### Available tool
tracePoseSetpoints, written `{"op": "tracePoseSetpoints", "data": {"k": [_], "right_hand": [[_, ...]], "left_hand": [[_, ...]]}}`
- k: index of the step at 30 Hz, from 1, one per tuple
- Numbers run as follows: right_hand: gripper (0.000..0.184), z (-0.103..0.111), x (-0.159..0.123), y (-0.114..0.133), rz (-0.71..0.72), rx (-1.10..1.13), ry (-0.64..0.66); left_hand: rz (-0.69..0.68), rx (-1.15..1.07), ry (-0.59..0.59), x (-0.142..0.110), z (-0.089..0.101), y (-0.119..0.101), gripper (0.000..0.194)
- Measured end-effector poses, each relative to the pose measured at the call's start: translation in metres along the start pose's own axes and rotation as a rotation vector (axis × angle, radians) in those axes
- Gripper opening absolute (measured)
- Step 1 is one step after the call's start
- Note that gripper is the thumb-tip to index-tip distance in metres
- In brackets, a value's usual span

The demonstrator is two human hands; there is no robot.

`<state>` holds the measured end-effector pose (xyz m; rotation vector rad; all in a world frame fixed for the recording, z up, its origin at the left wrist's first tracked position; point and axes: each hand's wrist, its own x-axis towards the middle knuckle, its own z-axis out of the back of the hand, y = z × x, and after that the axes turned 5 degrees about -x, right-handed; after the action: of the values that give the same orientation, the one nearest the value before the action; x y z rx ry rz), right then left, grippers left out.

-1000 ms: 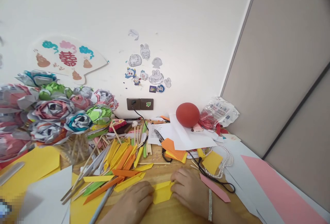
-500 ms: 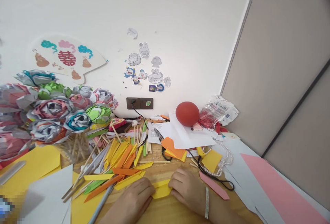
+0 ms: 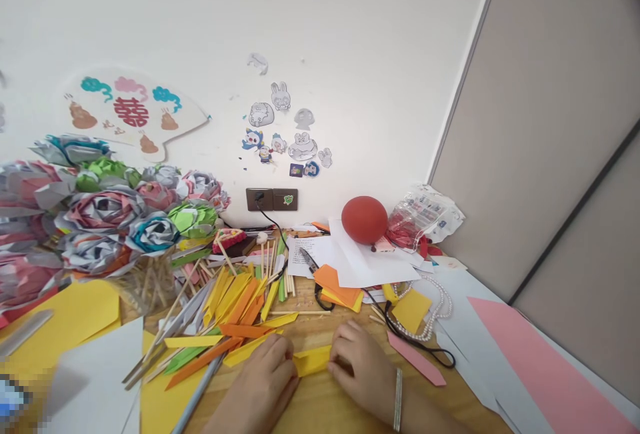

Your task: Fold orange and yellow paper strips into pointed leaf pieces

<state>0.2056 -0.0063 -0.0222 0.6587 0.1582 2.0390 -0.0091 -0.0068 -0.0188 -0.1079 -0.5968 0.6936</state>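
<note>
A small yellow paper piece (image 3: 313, 361) lies folded on the wooden table (image 3: 320, 334) near the front edge. My left hand (image 3: 263, 384) presses on its left end with fingers curled. At the paper's right end, my right hand (image 3: 363, 371), a bracelet on its wrist, pinches with closed fingers. Just behind the hands lies a pile of folded yellow, orange and green paper strips (image 3: 235, 317) mixed with thin wooden sticks.
Paper roses (image 3: 107, 217) stand in a clear vase at the left. Scissors (image 3: 315, 274), orange paper, white sheets, a red balloon (image 3: 365, 220), a pearl necklace (image 3: 435, 317) and a pink sheet (image 3: 530, 367) fill the right. A wall socket with a black cable (image 3: 265, 202) sits behind.
The yellow paper has been folded narrower, into a thin strip, and both hands have closed in on it and shifted slightly away from me.
</note>
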Motion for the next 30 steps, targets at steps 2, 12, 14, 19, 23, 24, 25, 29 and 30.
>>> {"op": "tracePoseSetpoints", "data": {"k": [2, 12, 14, 19, 23, 24, 25, 29, 30], "right_hand": [[0.016, -0.002, 0.001, 0.002, -0.069, 0.044, 0.005], [0.015, -0.003, 0.001, 0.009, -0.192, 0.045, -0.002], [0.015, -0.004, 0.002, 0.009, -0.209, 0.029, 0.006], [0.014, -0.009, 0.003, 0.007, -0.207, -0.033, -0.015], [0.014, -0.013, 0.004, 0.008, -0.222, -0.121, -0.014], [0.015, -0.013, 0.005, 0.009, -0.228, -0.146, -0.008], [0.015, -0.012, 0.005, 0.010, -0.235, -0.169, -0.001], [0.016, -0.010, 0.006, 0.012, -0.261, -0.232, 0.003], [0.017, -0.009, 0.006, 0.011, -0.265, -0.232, 0.003]], "left_hand": [[0.045, 0.013, -0.012, 0.001, 0.001, -0.003, 0.021], [0.289, 0.020, 0.030, 0.002, -0.010, -0.007, 0.019], [0.314, 0.062, 0.055, 0.004, -0.011, -0.009, 0.020], [0.360, 0.156, 0.106, 0.011, -0.008, -0.013, 0.021], [0.399, 0.188, 0.152, 0.015, -0.005, -0.018, 0.021], [0.415, 0.192, 0.162, 0.016, -0.005, -0.019, 0.021], [0.431, 0.196, 0.169, 0.017, -0.004, -0.019, 0.021], [0.482, 0.188, 0.179, 0.019, 0.002, -0.021, 0.019], [0.496, 0.180, 0.177, 0.020, 0.005, -0.020, 0.018]]}}
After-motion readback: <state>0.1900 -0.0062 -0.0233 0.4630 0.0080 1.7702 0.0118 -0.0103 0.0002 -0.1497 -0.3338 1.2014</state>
